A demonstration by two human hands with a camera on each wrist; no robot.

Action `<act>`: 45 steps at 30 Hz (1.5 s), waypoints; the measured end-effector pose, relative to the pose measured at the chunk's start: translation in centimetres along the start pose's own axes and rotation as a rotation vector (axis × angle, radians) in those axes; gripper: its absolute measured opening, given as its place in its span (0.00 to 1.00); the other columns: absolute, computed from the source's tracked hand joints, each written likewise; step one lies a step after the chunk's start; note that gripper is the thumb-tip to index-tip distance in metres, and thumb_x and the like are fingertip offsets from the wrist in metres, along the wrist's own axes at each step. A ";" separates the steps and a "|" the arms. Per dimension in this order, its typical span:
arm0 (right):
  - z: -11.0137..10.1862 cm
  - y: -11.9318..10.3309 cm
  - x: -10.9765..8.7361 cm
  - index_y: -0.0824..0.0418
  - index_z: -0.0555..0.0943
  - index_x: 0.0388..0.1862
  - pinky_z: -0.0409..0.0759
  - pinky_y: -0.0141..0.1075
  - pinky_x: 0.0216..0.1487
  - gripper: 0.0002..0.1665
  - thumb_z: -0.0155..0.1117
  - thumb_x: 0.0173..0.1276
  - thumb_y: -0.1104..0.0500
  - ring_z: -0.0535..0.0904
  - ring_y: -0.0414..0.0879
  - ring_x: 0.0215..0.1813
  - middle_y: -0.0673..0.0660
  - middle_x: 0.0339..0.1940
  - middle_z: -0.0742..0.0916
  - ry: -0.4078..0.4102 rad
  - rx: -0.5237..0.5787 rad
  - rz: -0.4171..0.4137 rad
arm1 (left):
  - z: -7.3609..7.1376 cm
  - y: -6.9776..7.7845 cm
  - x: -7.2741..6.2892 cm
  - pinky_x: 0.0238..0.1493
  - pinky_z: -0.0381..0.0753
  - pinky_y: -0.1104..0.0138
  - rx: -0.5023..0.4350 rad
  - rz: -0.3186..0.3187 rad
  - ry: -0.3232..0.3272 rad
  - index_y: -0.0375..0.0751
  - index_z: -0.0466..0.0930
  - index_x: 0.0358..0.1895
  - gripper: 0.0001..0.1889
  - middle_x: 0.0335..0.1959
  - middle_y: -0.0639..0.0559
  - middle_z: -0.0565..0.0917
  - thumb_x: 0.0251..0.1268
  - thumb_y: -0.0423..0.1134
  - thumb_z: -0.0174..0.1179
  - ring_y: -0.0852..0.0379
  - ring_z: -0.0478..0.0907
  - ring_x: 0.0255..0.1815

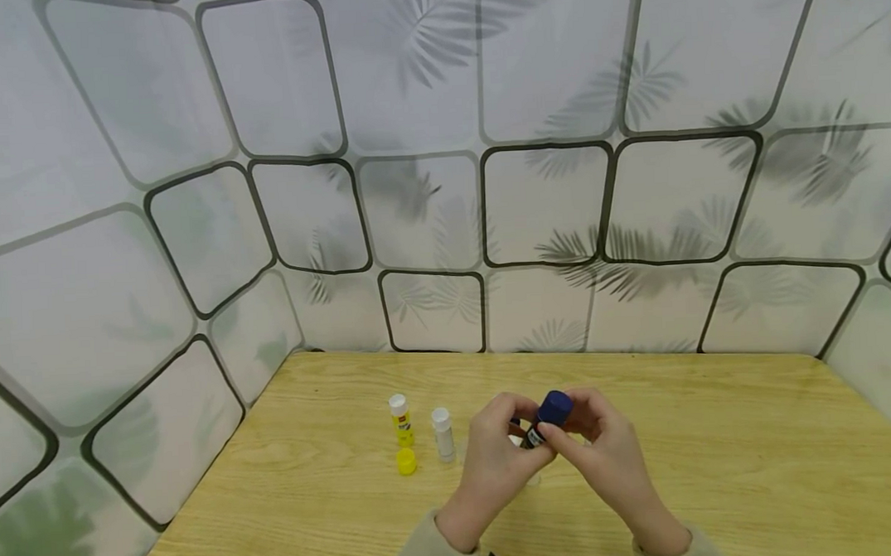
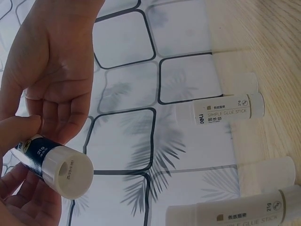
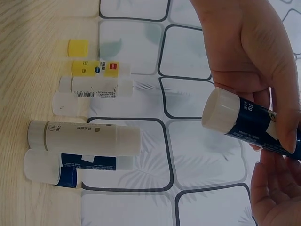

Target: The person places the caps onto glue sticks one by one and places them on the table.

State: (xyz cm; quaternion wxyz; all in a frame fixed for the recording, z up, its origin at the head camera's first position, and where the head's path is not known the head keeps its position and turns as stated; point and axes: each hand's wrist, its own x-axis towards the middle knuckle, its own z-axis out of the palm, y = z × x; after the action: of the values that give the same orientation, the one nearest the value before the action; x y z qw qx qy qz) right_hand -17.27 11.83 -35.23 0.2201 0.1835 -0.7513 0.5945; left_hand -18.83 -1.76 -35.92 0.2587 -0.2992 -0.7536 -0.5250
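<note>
Both hands meet around a navy glue stick (image 1: 554,408), tilted with its navy cap end up and away from me. My left hand (image 1: 490,454) grips the body, its thumb on the label. My right hand (image 1: 606,453) pinches near the cap, thumb against the side. The stick's white base (image 2: 75,176) with small printed figures faces the left wrist camera. In the right wrist view, the same white base (image 3: 218,110) points to the left, below the left palm, while the cap end runs out of frame.
To the left stand a yellow glue stick (image 1: 402,425), a yellow cap (image 1: 406,461) and a white glue stick (image 1: 442,436). Near the hands, a larger white glue stick (image 3: 89,137), another navy glue stick (image 3: 89,161), a navy cap (image 3: 68,176) and clear caps (image 3: 40,165) stand on the wooden table (image 1: 321,499).
</note>
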 end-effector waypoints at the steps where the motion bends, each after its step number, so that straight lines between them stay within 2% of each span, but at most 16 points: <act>1: 0.0 0.0 0.0 0.66 0.73 0.40 0.77 0.32 0.33 0.16 0.66 0.52 0.69 0.78 0.42 0.32 0.55 0.31 0.79 0.000 -0.004 0.001 | 0.0 0.0 0.0 0.28 0.74 0.77 -0.002 0.000 -0.001 0.40 0.75 0.32 0.13 0.29 0.52 0.77 0.41 0.28 0.67 0.62 0.75 0.31; 7: -0.2 0.0 0.1 0.66 0.73 0.40 0.77 0.32 0.33 0.16 0.66 0.52 0.69 0.78 0.41 0.32 0.55 0.31 0.80 -0.004 -0.014 0.013 | -0.1 0.0 0.0 0.29 0.75 0.76 -0.011 0.000 -0.015 0.40 0.75 0.33 0.12 0.30 0.52 0.77 0.43 0.30 0.67 0.61 0.75 0.32; 12: -0.7 0.2 0.2 0.67 0.74 0.40 0.77 0.31 0.33 0.16 0.66 0.52 0.69 0.77 0.40 0.32 0.55 0.31 0.80 0.007 -0.032 0.027 | -0.1 -0.1 -0.1 0.31 0.75 0.73 0.009 -0.021 -0.047 0.41 0.75 0.33 0.12 0.31 0.53 0.77 0.45 0.35 0.67 0.60 0.74 0.34; 21: -3.7 1.9 0.5 0.69 0.73 0.41 0.74 0.24 0.33 0.18 0.66 0.52 0.69 0.75 0.33 0.31 0.55 0.31 0.80 0.100 -0.217 0.047 | -0.2 -0.1 0.1 0.32 0.74 0.73 0.049 -0.045 -0.086 0.42 0.74 0.35 0.16 0.32 0.53 0.76 0.43 0.38 0.69 0.59 0.74 0.35; 24: -5.8 5.1 0.7 0.68 0.73 0.44 0.73 0.22 0.33 0.21 0.68 0.51 0.66 0.76 0.33 0.33 0.57 0.33 0.81 0.116 -0.201 0.037 | -0.2 -0.1 0.2 0.33 0.74 0.72 0.058 -0.056 -0.093 0.42 0.74 0.36 0.15 0.32 0.54 0.76 0.44 0.37 0.69 0.60 0.73 0.35; 26: -7.6 9.1 0.9 0.64 0.73 0.47 0.73 0.21 0.32 0.23 0.69 0.51 0.63 0.76 0.34 0.34 0.57 0.35 0.81 0.130 -0.220 0.025 | -0.3 -0.1 0.2 0.32 0.74 0.72 0.063 -0.063 -0.098 0.42 0.74 0.36 0.15 0.32 0.54 0.76 0.44 0.37 0.69 0.61 0.73 0.35; 28: -9.4 13.6 1.0 0.57 0.74 0.48 0.73 0.22 0.33 0.25 0.70 0.50 0.57 0.77 0.36 0.36 0.54 0.37 0.81 0.165 -0.256 0.017 | -0.3 -0.1 0.2 0.32 0.74 0.72 0.069 -0.066 -0.102 0.42 0.74 0.36 0.15 0.32 0.54 0.76 0.44 0.37 0.69 0.63 0.72 0.34; 31: -11.9 18.5 1.2 0.51 0.74 0.49 0.74 0.23 0.33 0.27 0.69 0.49 0.50 0.77 0.36 0.38 0.50 0.39 0.81 0.228 -0.383 0.056 | -0.3 -0.1 0.2 0.31 0.73 0.72 0.083 -0.065 -0.106 0.42 0.74 0.36 0.15 0.31 0.54 0.76 0.44 0.37 0.69 0.64 0.72 0.33; 34: -13.6 20.1 1.2 0.49 0.73 0.50 0.75 0.23 0.33 0.29 0.70 0.48 0.48 0.77 0.37 0.38 0.49 0.40 0.80 0.259 -0.435 0.104 | -0.3 -0.2 0.2 0.31 0.73 0.73 0.093 -0.062 -0.110 0.42 0.74 0.36 0.15 0.31 0.53 0.77 0.45 0.38 0.68 0.65 0.72 0.33; 36: -14.2 20.1 1.2 0.50 0.73 0.51 0.75 0.23 0.33 0.29 0.70 0.48 0.48 0.77 0.36 0.38 0.49 0.41 0.80 0.265 -0.441 0.112 | -0.4 -0.2 0.2 0.31 0.73 0.73 0.098 -0.059 -0.110 0.42 0.74 0.36 0.15 0.31 0.53 0.77 0.45 0.38 0.68 0.64 0.72 0.33; 38: -14.4 19.0 1.2 0.50 0.73 0.51 0.74 0.22 0.32 0.29 0.69 0.49 0.48 0.77 0.34 0.38 0.49 0.41 0.80 0.263 -0.441 0.118 | -0.4 -0.2 0.2 0.31 0.73 0.74 0.102 -0.057 -0.108 0.42 0.74 0.36 0.15 0.31 0.54 0.76 0.45 0.38 0.68 0.63 0.73 0.33; 42: -13.5 13.4 1.3 0.59 0.72 0.50 0.73 0.20 0.30 0.28 0.68 0.51 0.52 0.76 0.30 0.35 0.57 0.41 0.80 0.213 -0.351 0.140 | -0.5 -0.2 0.2 0.31 0.73 0.74 0.103 -0.059 -0.106 0.42 0.74 0.36 0.15 0.31 0.56 0.76 0.45 0.37 0.68 0.61 0.73 0.33; 44: -13.3 11.9 1.4 0.63 0.72 0.50 0.73 0.20 0.28 0.28 0.68 0.52 0.54 0.76 0.30 0.33 0.60 0.40 0.80 0.201 -0.310 0.160 | -0.5 -0.2 0.2 0.31 0.73 0.74 0.104 -0.064 -0.106 0.42 0.74 0.36 0.15 0.31 0.55 0.76 0.45 0.37 0.68 0.62 0.73 0.33; 45: -13.3 11.8 1.4 0.64 0.72 0.50 0.73 0.21 0.27 0.28 0.68 0.52 0.54 0.76 0.30 0.33 0.61 0.40 0.80 0.192 -0.307 0.166 | -0.6 -0.2 0.2 0.31 0.73 0.74 0.102 -0.065 -0.105 0.42 0.74 0.36 0.15 0.31 0.55 0.76 0.45 0.37 0.68 0.63 0.72 0.33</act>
State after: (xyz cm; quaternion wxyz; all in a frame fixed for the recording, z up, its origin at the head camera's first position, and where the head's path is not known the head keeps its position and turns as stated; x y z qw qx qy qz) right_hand -23.26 27.47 -41.42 0.2664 0.0277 -0.8211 0.5040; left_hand -19.05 -2.29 -35.69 0.2165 -0.2883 -0.8014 -0.4773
